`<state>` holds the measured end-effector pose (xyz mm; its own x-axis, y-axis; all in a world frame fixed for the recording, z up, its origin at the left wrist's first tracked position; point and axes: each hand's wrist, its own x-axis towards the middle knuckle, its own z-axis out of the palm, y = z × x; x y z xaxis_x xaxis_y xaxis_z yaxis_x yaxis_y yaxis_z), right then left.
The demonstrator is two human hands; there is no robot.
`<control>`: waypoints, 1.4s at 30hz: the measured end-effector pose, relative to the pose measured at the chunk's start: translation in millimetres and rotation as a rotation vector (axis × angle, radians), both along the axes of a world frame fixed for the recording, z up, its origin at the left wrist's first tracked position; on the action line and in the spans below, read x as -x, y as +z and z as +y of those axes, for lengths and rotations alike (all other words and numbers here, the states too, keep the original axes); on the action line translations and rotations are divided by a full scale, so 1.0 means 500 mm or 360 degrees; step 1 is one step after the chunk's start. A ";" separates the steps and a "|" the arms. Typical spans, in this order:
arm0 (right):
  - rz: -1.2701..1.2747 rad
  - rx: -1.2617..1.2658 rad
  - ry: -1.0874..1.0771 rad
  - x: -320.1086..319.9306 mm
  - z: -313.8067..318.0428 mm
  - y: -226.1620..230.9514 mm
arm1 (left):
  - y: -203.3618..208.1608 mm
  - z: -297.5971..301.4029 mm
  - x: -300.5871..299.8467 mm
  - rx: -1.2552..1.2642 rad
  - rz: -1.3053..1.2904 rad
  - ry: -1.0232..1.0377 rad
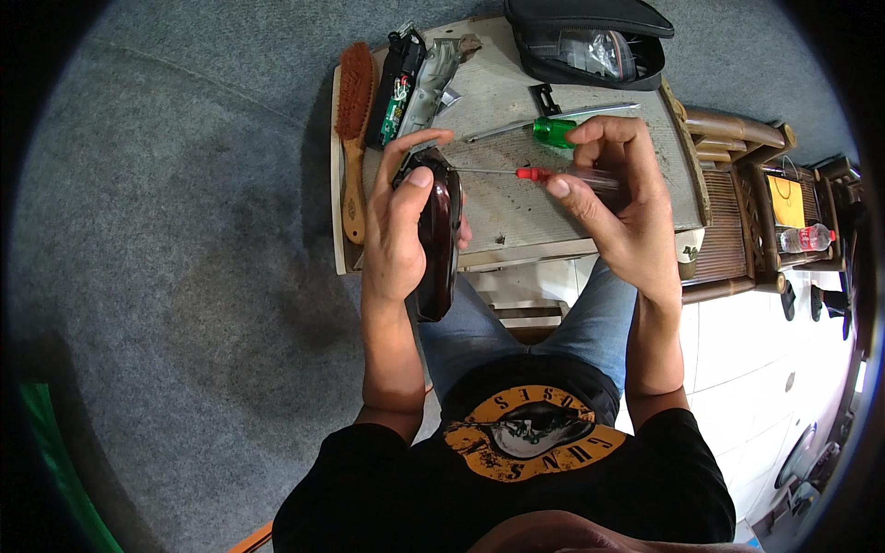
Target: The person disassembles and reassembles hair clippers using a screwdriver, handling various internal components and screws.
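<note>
My left hand (pixel 391 244) is wrapped round a glossy dark-red hair clipper (pixel 439 263), held upright above the table's near edge. The thumb lies on its upper body, close to the blade end. From the right, my right hand (pixel 629 207) grips a small screwdriver (pixel 531 173) with a red and clear handle. Its thin shaft runs level to the clipper's head; whether the tip sits in a screw is hidden. Just beyond the right fingers lies a green-handled screwdriver (pixel 553 132). An opened clipper with a green circuit board (pixel 395 109) and a grey housing half (pixel 431 83) lie past my left hand.
A wooden brush (pixel 353 129) with reddish bristles lies along the left edge of the worn table (pixel 516 217). At the back right stands an open black zip case (pixel 544 64) holding a clear bag. Bamboo furniture (pixel 724 226) stands right, with a plastic bottle (pixel 805 239).
</note>
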<state>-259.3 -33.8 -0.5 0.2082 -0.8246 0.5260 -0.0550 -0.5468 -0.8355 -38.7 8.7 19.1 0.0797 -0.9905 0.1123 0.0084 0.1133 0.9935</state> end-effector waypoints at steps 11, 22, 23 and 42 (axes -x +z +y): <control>0.0070 -0.0338 0.0109 0.014 0.002 0.019 | -0.006 -0.001 -0.002 -0.0010 0.0057 0.0016; 0.0111 -0.0382 0.0091 0.006 0.007 0.025 | -0.002 -0.003 -0.004 -0.0039 0.0048 0.0055; 0.0175 -0.0389 0.0090 0.008 0.005 0.022 | -0.002 -0.003 -0.004 -0.0034 0.0038 0.0054; 0.0109 -0.0192 0.0107 0.013 0.006 0.007 | -0.002 -0.004 0.000 -0.0024 0.0051 0.0105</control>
<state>-265.5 -30.7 3.2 0.2972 -0.8638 0.4068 -0.0807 -0.4472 -0.8908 -38.8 6.6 17.9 0.1480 -0.9845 0.0937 0.0335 0.0997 0.9945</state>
